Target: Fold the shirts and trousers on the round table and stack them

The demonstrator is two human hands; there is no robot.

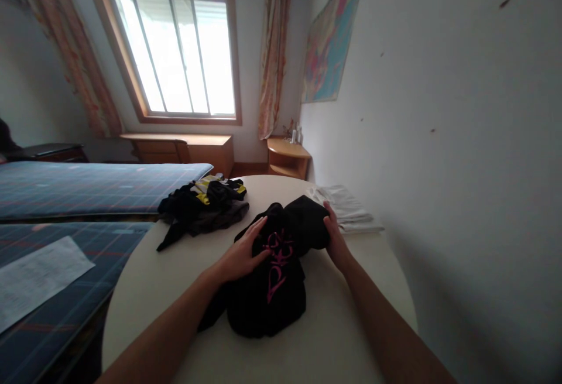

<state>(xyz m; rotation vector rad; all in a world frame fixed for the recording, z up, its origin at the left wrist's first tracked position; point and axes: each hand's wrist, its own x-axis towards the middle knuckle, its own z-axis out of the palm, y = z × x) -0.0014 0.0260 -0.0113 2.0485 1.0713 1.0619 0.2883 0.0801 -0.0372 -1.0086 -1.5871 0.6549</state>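
Observation:
A crumpled black garment [263, 308] with pink lettering lies bunched on the round white table [175, 302] in front of me. My left hand [243, 252] rests on its left side, palm down, fingers stretched over the cloth beside the lettering. At the far right end of the garment, my right hand [336, 237] grips the edge, its fingertips against the dark fabric and partly hidden. Just beyond my right hand sits a folded stack of white cloth [346, 208].
A loose pile of dark clothes [206, 202] with yellow patches is at the table's back left. Left of the table are plaid mattresses [109, 188], one bearing a paper sheet [44, 278]. The wall [461, 196] runs close along the right.

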